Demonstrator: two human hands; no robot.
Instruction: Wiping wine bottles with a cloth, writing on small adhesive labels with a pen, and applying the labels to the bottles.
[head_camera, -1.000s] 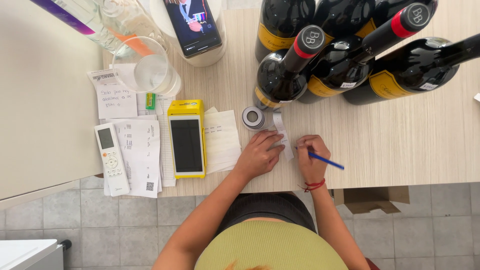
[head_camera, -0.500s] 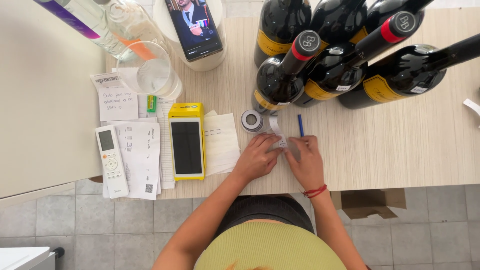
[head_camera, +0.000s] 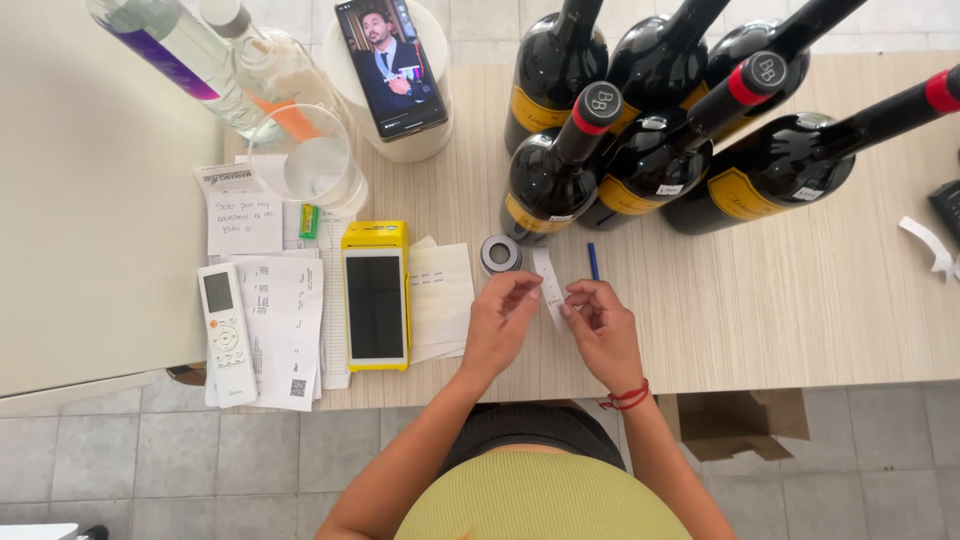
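A narrow white paper strip (head_camera: 548, 287) is pinched between both hands above the near edge of the wooden table (head_camera: 800, 320). The fingers of the left hand (head_camera: 500, 322) are closed on the strip's left edge, and the fingertips of the right hand (head_camera: 600, 330) are closed on its near right edge; a red cord bracelet (head_camera: 628, 398) is worn on the right wrist. A blue pen (head_camera: 593, 261) is seen just beyond the right hand, lying on the table, and a small roll of tape (head_camera: 500, 254) lies just left of the strip's far end.

Farther away, a cluster of dark wine bottles (head_camera: 650, 150) is set on the table, all sealed with capsules, two of them red-topped; their glass is too dark for the fill level to be judged. At the far left, a clear glass (head_camera: 315, 160) is seen, and whether it holds liquid cannot be told. Beside it stand two clear bottles (head_camera: 200, 60) of colourless liquid. A phone (head_camera: 392, 62) showing a video is propped on a white round holder (head_camera: 425, 140).

To the left of the hands, a yellow card terminal (head_camera: 375, 298), paper slips (head_camera: 440, 300) and a white remote control (head_camera: 225, 332) are laid out. An open cardboard box (head_camera: 735, 425) is seen on the tiled floor to the right.
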